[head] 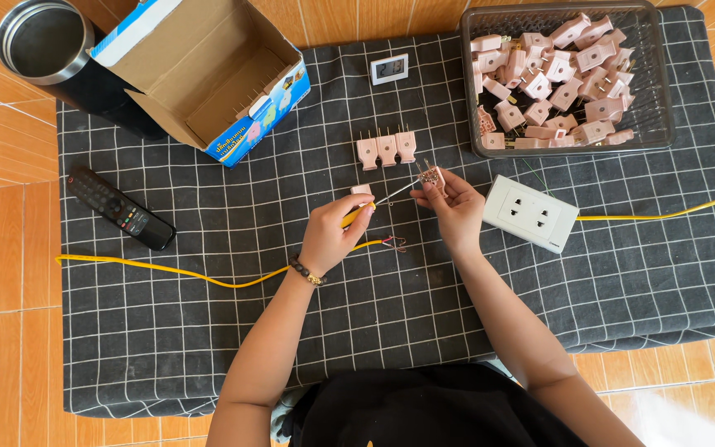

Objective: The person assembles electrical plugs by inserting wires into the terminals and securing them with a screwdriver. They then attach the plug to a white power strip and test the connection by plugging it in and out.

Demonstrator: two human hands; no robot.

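The left hand [331,234] was closed around a screwdriver [374,204] with a yellow handle, its thin metal shaft pointing up and to the right. The tip met a small pink plug [430,175] pinched between the fingers of the right hand [454,204], which was closed on it above the dark checked cloth [233,331] covering the floor. Just beyond the hands, 3 more pink plugs [386,150] lay side by side on the cloth with their prongs pointing away. A yellow cable [167,270] ran in from the left and ended in bare strands near the left hand's wrist side. A white double socket [530,213] lay just beside the right hand, with another yellow cable [664,217] leading off to the right. A clear tray [647,132] at the far right held a heap of pink plugs. A cardboard box [208,74] stood open at the far left, with a black remote [119,208] near it.
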